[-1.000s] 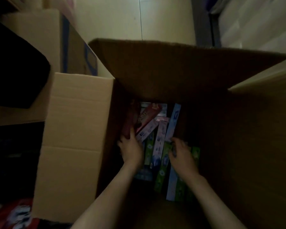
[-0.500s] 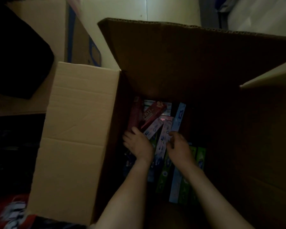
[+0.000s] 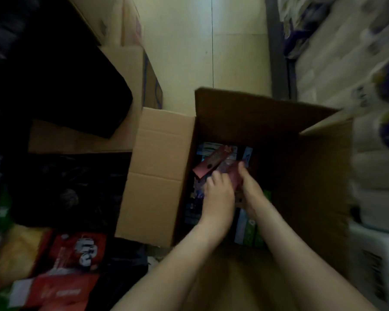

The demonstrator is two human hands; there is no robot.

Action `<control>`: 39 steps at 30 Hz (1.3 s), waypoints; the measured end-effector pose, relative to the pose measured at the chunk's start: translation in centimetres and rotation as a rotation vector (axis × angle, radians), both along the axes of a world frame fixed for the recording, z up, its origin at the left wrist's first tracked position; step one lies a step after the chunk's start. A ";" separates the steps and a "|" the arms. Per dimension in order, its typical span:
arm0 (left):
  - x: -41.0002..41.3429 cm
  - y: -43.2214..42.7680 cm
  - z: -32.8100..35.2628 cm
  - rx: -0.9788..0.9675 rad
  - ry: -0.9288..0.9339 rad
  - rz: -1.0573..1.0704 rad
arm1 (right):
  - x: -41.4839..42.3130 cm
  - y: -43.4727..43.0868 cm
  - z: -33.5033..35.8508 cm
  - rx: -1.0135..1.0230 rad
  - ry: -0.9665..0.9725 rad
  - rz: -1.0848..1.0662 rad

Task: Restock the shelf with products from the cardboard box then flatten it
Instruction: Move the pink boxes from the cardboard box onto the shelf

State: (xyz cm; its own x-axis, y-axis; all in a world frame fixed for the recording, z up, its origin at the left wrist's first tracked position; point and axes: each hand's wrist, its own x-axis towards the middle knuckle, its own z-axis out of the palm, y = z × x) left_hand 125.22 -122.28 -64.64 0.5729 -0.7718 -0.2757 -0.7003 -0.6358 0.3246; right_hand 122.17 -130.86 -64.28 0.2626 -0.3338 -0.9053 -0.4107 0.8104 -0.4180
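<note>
Two bare forearms are reaching down into the open cardboard box (image 3: 157, 176), which is standing on the floor (image 3: 189, 52). Beside it at near left, red packets (image 3: 72, 265) are lying in a heap. Inside, green cartons (image 3: 250, 231) and a pale blue carton (image 3: 240, 225) are lying flat, long axes pointing away from the person. Above them the right hand (image 3: 252, 191) is clamping a maroon carton (image 3: 233, 178), thumb pressing over its far end; its long axis is running roughly away from the person. The left hand (image 3: 218, 196) is curling its fingers against that carton's left edge, though blur hides whether it is actually gripping. Just beyond, a pink-red carton (image 3: 211, 161) is lying slanted, running from near-left to far-right. Farther right, blurred shelves (image 3: 346, 63) are showing.
</note>
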 end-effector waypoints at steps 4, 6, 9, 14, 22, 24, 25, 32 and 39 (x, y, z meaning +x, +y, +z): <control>4.2 3.8 12.3 -0.306 -0.191 -0.205 | 3.8 1.3 11.3 0.121 -0.101 -0.104; 6.7 7.0 18.1 -0.375 -0.177 -0.275 | 5.8 3.2 17.1 0.118 -0.166 -0.061; 9.9 12.4 26.8 -0.407 0.079 -0.099 | 8.6 7.5 25.5 0.114 -0.289 0.025; 14.4 20.7 40.5 -0.578 0.610 0.612 | 14.0 16.1 38.6 0.102 -0.555 0.174; 19.4 35.2 54.0 -0.474 0.315 0.759 | 21.8 27.7 51.3 0.068 -0.846 0.573; 20.2 38.7 56.2 -0.397 0.124 0.750 | 24.0 29.4 53.6 -0.064 -0.830 0.623; 20.4 40.4 57.2 -0.351 0.045 0.748 | 25.2 30.1 54.6 -0.083 -0.825 0.659; 21.0 49.8 62.4 -0.373 -0.228 0.888 | 31.1 37.3 59.6 -0.175 -0.852 0.849; 20.5 54.6 65.9 -0.420 -0.347 1.013 | 34.8 43.1 62.9 -0.036 -0.980 0.947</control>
State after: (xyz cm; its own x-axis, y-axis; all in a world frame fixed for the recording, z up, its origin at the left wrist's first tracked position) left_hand 145.70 -67.66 1.27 0.9777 0.0924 0.1884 -0.0229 -0.8455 0.5334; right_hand 156.92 -87.75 -1.40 0.9263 0.3119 -0.2114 -0.3232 0.3691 -0.8714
